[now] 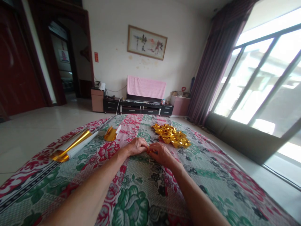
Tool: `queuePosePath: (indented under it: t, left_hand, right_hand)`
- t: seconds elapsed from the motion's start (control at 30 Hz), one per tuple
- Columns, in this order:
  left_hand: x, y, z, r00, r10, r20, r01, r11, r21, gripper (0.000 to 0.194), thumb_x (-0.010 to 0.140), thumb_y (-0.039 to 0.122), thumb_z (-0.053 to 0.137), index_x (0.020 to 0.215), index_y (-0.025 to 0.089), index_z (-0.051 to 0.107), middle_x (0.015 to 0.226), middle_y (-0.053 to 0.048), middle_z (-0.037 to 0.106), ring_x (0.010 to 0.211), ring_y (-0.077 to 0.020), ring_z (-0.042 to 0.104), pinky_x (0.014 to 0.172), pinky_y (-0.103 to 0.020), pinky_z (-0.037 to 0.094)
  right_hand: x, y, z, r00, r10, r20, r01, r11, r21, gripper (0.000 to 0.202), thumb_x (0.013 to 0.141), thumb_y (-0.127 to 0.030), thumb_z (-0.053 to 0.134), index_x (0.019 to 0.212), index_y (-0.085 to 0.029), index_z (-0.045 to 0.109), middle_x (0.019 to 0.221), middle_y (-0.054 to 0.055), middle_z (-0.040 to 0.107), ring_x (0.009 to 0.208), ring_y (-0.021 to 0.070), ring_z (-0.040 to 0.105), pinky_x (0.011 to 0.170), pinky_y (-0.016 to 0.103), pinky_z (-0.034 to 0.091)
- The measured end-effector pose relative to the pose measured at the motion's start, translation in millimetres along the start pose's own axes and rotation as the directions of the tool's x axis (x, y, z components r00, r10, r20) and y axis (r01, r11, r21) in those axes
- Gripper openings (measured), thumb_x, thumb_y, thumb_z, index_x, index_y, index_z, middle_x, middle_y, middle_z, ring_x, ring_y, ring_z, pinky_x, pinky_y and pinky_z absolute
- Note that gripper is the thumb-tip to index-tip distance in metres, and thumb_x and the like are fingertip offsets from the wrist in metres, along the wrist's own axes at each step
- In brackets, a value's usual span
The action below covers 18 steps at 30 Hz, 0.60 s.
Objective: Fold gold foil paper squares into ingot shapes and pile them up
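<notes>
My left hand (137, 146) and my right hand (161, 152) meet over the middle of the patterned cloth (130, 205). The fingers of both are bent into a pinch, tips almost touching. Whatever they hold is hidden by the fingers or too small to name. Just beyond my right hand lies a heap of folded gold foil pieces (171, 135). To the left of my left hand rests a small curled sheet of gold foil (110, 134) with a white back. Farther left is a larger, loosely rolled gold foil sheet (72, 145), white on its other side.
The cloth covers a broad rounded surface in front of me. Beyond it stands a low black cabinet (141, 110) with a pink cloth (146, 87) draped over something on top. Windows (256, 75) and a purple curtain (211, 62) are on the right, a doorway (63, 62) on the left.
</notes>
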<state>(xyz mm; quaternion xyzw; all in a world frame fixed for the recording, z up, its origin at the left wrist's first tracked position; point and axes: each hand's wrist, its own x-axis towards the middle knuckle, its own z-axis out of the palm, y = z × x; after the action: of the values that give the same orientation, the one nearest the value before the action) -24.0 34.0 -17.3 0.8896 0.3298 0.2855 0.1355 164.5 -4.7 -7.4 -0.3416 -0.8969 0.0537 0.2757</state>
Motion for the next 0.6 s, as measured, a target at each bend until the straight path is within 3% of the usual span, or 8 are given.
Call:
queuePosePath:
  t: [0.17,0.37,0.6]
  left_hand:
    - [0,3,-1.6,0.999,-0.043,0.001,0.043,0.999,0.004,0.019,0.071,0.013,0.055,0.075,0.019,0.073,0.08,-0.002,0.068,0.078,-0.0125,0.06,0.073,-0.02,0.044]
    - [0,4,-3.5,1.0,-0.025,0.01,0.025,1.0,-0.013,0.022,0.07,0.009,0.053,0.074,0.018,0.072,0.081,-0.003,0.067,0.079,-0.012,0.06,0.074,-0.019,0.044]
    - [-1,3,-4.6,1.0,-0.015,-0.017,0.015,0.999,-0.037,0.02,0.068,0.008,0.053,0.068,0.018,0.071,0.078,-0.001,0.067,0.078,-0.0111,0.06,0.075,-0.018,0.045]
  right_hand:
    - [0,-6,-4,0.998,-0.023,0.051,0.025,0.999,-0.042,0.019,0.082,-0.016,0.048,0.085,-0.02,0.067,0.091,0.002,0.065,0.086,0.0124,0.057,0.079,0.021,0.04]
    - [-4,-13,0,0.998,0.067,0.009,-0.065,0.988,-0.144,0.022,0.085,-0.021,0.045,0.089,-0.022,0.067,0.099,0.005,0.06,0.084,0.0119,0.056,0.075,0.02,0.04]
    - [-3,-18,3,0.988,0.151,-0.019,-0.152,0.963,-0.221,0.021,0.084,-0.021,0.044,0.08,-0.02,0.065,0.077,0.003,0.057,0.071,0.0111,0.054,0.063,0.02,0.035]
